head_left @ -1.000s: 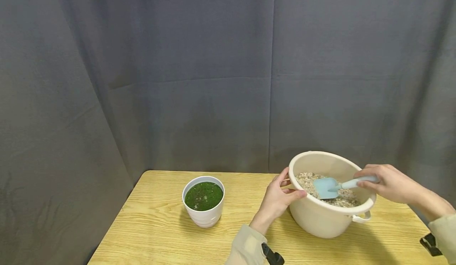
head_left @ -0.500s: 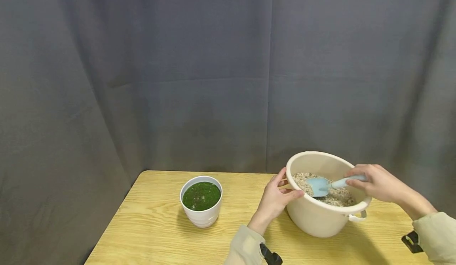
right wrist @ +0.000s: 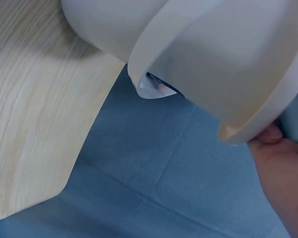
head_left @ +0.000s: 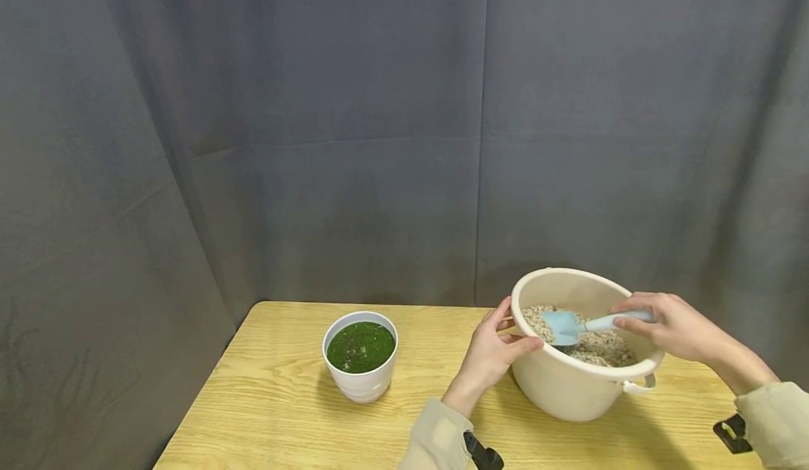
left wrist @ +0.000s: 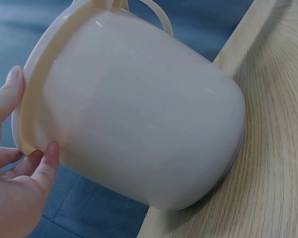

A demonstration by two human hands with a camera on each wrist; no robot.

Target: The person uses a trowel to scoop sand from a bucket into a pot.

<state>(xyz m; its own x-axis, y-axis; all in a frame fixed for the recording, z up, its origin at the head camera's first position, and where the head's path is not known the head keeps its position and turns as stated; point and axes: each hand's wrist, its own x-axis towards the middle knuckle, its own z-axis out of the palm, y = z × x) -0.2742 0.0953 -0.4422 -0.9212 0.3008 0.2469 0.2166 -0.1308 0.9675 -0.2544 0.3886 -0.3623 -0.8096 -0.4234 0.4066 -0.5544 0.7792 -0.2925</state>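
Your L hand (head_left: 489,354) is clamped on the bucket (head_left: 569,394) at the L side of its rim, thumb & fingertips spread along the edge; the L wrist view shows fingertips against the outer wall too. Your R hand (head_left: 673,328) is curled round the handle of the lt-blue scoop (head_left: 561,328), above the bucket's R side. You've got the scoop's blade down inside the bucket, tip at the gravel (head_left: 600,348), near the L wall; handle slants up to your R hand. Can't tell if R fingers touch the rim.

Bucket's cream-coloured, on the R part of the wood table (head_left: 278,400), w/ its carry handle (head_left: 640,386) hanging at the R side. To your L, well apart from bucket & both hands, 1 white pot (head_left: 362,387) stands upright, w/ green stuff (head_left: 360,347) inside, a few pale specks on top. Behind the table hangs a grey-blue curtain (head_left: 379,140), w/ 1 vert. seam approx. mid-view. Both your sleeves (head_left: 436,433) are beige, each w/ a black strap (head_left: 484,452) at the wrist.
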